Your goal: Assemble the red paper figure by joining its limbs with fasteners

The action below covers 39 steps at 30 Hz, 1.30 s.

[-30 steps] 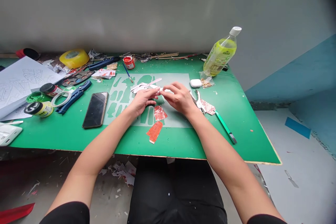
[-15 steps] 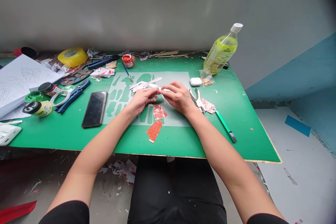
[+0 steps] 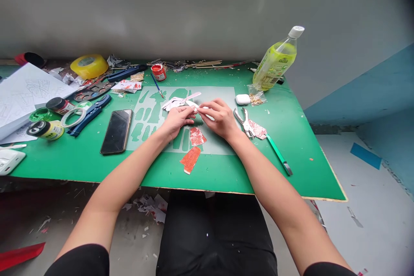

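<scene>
My left hand and my right hand meet above a translucent sheet with cut-out shapes. Fingertips of both are closed on a small white piece, mostly covered by the fingers; its kind is unclear. Just behind my left hand lies a pile of white paper cut-outs. Closer to me are a red-and-white mottled cut-out and an orange-red cut-out. Beside my right hand rests a silver hole punch plier, touching another mottled piece.
A phone and paint jars are on the left. An open red paint jar and a brush lie behind. To the right stand a tilted drink bottle, a white case and a green-handled cutter.
Both hands stay together on the small white piece, with only slight finger movement. The whole view has shifted a little; nothing else has visibly moved.
</scene>
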### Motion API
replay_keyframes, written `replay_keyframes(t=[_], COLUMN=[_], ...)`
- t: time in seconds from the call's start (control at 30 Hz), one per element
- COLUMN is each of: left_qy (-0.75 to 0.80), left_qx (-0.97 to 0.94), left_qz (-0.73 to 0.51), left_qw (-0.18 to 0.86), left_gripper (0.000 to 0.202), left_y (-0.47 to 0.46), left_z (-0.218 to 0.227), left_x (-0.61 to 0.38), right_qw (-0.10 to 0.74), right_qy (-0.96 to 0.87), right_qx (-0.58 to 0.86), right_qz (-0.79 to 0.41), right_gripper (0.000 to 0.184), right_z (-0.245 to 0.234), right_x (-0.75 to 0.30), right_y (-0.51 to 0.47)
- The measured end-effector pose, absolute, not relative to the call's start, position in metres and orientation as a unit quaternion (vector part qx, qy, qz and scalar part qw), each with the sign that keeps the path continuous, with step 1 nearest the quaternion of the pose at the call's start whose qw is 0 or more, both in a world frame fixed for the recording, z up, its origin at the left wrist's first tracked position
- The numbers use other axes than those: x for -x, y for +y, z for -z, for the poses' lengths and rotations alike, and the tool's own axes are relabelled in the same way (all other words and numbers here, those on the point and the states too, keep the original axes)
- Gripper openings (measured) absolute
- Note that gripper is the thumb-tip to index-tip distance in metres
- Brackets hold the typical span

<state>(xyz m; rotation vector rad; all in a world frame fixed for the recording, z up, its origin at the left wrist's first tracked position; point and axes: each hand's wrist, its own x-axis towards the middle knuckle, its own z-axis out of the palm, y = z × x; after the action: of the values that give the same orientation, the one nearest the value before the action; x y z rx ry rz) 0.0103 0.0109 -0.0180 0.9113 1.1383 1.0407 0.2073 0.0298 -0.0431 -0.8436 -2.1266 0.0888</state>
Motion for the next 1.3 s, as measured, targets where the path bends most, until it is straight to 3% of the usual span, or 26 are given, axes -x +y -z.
replay_keyframes(t=[0.1,0.27,0.43,1.0,1.3], left_qy=[0.490,0.473,0.462,0.465,0.445], left_qx=[-0.432,-0.470,-0.445,-0.402,-0.376], left_qz=[-0.455,-0.459,-0.473,-0.421,-0.451], left_qw=[0.605,0.587,0.604,0.667,0.676], left_gripper=[0.025,0.033,0.026,0.016,0.009], left_y=[0.009,0.004,0.002,0.005,0.006], left_z=[0.018,0.018,0.016,0.019,0.021], left_x=[-0.013,-0.017,-0.018,-0.017,-0.017], right_qw=[0.468,0.513,0.528,0.516,0.455], right_qy=[-0.802,-0.737,-0.698,-0.696,-0.675], right_qx=[0.364,0.426,0.463,0.454,0.488], right_qz=[-0.068,-0.106,-0.139,-0.209,-0.314], right_gripper=[0.010,0.018,0.011,0.011,0.030], right_z=[0.043,0.040,0.039,0.043,0.042], right_x=[-0.199,-0.189,-0.186,-0.190,-0.193], right_y=[0.024,0.017,0.014,0.016,0.020])
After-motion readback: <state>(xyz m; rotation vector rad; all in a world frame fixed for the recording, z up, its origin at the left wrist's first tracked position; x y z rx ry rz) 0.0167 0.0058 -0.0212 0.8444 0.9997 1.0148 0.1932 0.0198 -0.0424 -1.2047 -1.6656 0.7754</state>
